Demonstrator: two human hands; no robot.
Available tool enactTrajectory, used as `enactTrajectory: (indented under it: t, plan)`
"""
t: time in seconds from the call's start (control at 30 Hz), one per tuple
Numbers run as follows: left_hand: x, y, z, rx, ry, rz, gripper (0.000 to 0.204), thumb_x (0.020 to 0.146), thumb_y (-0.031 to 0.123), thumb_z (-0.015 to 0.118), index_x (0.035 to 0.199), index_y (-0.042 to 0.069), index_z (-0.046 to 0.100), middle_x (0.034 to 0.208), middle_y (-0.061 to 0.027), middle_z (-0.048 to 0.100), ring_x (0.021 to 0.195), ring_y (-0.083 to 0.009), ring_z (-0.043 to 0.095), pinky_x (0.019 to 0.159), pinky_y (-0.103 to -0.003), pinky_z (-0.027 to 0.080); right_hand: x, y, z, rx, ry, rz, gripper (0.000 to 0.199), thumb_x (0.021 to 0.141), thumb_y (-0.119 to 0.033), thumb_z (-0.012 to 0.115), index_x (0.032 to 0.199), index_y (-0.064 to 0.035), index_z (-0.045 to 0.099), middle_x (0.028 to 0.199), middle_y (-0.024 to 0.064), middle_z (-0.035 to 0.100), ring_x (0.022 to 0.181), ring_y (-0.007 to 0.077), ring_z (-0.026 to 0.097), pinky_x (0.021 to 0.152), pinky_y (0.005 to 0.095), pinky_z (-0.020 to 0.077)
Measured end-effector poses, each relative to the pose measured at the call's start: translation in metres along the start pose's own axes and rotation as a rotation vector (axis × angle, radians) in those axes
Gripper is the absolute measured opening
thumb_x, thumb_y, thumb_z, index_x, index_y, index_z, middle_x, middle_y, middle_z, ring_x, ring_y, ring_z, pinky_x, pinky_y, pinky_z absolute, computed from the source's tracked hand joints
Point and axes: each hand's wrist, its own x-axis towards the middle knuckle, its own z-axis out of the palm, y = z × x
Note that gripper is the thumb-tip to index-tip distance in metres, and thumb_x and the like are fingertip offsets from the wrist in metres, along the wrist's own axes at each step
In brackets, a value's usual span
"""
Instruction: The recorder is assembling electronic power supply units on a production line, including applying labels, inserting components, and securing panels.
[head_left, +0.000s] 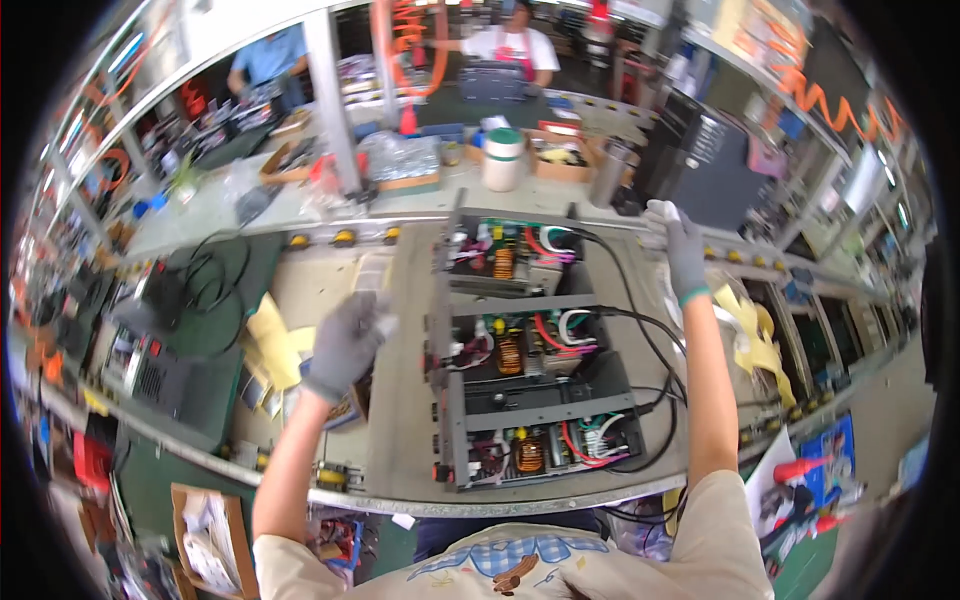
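My grey-gloved left hand (348,340) hovers beside the row of three open grey metal chassis with copper coils and coloured wiring (530,360), fingers curled, possibly around something small; I can't tell through the blur. My grey-gloved right hand (680,245) reaches to the far right corner, fingers closed on the pale conveyor rail (640,232). I'd steady that grip and keep clear of the black cables (655,345).

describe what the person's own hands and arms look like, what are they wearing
Both the left hand and the right hand wear grey knit work gloves; the right glove has a green band at the cuff. The forearms are bare. Short, pale beige sleeves cover the upper arms.
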Motion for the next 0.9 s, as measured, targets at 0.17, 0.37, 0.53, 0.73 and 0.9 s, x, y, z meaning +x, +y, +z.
enactTrajectory:
  t: [0.17, 0.37, 0.53, 0.73, 0.9]
  plan:
    - [0.162, 0.003, 0.055, 0.676, -0.028, 0.735, 0.038, 0.068, 0.011, 0.062, 0.106, 0.010, 0.060, 0.110, -0.0127, 0.057, 0.105, -0.0347, 0.053, 0.089, -0.044, 0.045, -0.199, -0.083, -0.117, -0.536, 0.328, -0.127, 0.030, 0.094, -0.021, 0.050, 0.105, 0.0061, 0.060, 0.090, 0.0175, 0.064, 0.084, 0.0239, 0.062, 0.078, 0.0318, 0.0467]
    - [0.281, -0.036, 0.107, 0.685, -0.529, 0.397, 0.030, 0.074, 0.018, 0.058, 0.101, 0.008, 0.066, 0.094, -0.0210, 0.064, 0.095, -0.0363, 0.060, 0.085, -0.038, 0.047, -0.382, -0.091, -0.192, -0.915, 0.947, 0.301, 0.033, 0.086, -0.014, 0.061, 0.115, 0.0008, 0.055, 0.105, 0.0118, 0.061, 0.090, 0.0205, 0.059, 0.082, 0.0312, 0.0469]
    - [0.313, -0.076, 0.110, 0.070, -0.726, 0.085, 0.030, 0.067, 0.012, 0.059, 0.093, -0.001, 0.065, 0.085, -0.0101, 0.066, 0.081, -0.0224, 0.061, 0.072, -0.033, 0.048, -0.400, -0.035, -0.265, -0.847, 1.083, 0.356, 0.057, 0.081, -0.010, 0.066, 0.131, -0.0006, 0.040, 0.122, 0.0155, 0.051, 0.107, 0.0253, 0.054, 0.092, 0.0337, 0.0445]
    - [0.300, -0.115, 0.137, 0.813, -0.249, 0.441, 0.024, 0.068, 0.024, 0.064, 0.077, 0.002, 0.062, 0.082, -0.0208, 0.061, 0.079, -0.0384, 0.059, 0.067, -0.043, 0.046, -0.334, 0.032, -0.364, -1.009, 1.140, 0.876, 0.084, 0.074, -0.026, 0.073, 0.139, 0.0013, 0.027, 0.127, 0.0163, 0.047, 0.118, 0.0290, 0.047, 0.101, 0.0386, 0.0357]
    - [0.308, -0.136, 0.147, 0.511, -0.226, 0.488, 0.010, 0.064, 0.004, 0.053, 0.068, -0.002, 0.046, 0.060, -0.0187, 0.042, 0.056, -0.0305, 0.039, 0.055, -0.041, 0.035, -0.326, 0.062, -0.392, -0.973, 1.198, 0.985, 0.087, 0.065, -0.042, 0.076, 0.132, -0.0005, 0.037, 0.127, 0.0227, 0.050, 0.119, 0.0351, 0.049, 0.098, 0.0417, 0.0401]
